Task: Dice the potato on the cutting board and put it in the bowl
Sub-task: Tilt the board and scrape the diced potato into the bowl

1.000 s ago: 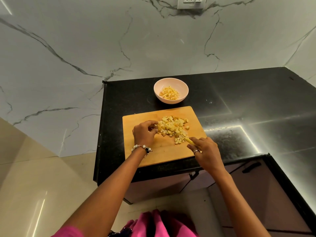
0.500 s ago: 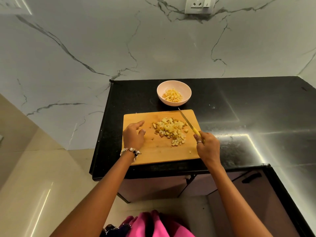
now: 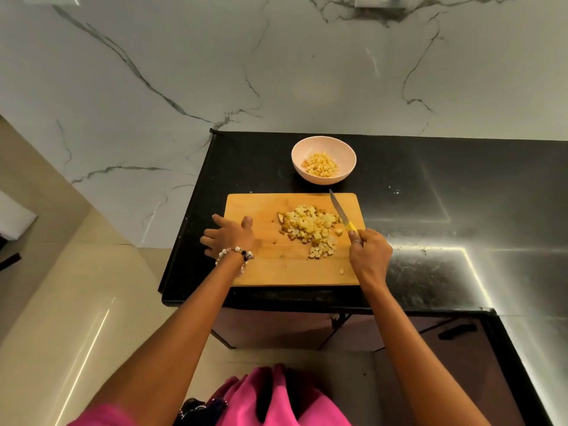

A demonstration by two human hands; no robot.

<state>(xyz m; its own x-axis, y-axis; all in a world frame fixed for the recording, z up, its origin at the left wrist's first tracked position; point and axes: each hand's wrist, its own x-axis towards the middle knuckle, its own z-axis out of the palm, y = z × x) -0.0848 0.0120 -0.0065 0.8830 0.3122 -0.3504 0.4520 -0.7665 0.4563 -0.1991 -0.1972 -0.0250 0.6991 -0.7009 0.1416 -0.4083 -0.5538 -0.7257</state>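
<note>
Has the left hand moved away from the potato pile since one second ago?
Yes. The left hand touched the diced potato then; now it rests open at the left edge of the cutting board, clear of the pile.

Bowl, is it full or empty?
Partly filled: the pink bowl holds a small heap of diced potato at its bottom, well below the rim.

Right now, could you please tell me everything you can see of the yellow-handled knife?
The yellow-handled knife has a slim, pointed, silvery blade. The right hand grips its handle, hiding most of it. The blade angles away from the person, along the right side of the diced potato pile, above the wooden cutting board, its tip near the board's far edge.
</note>
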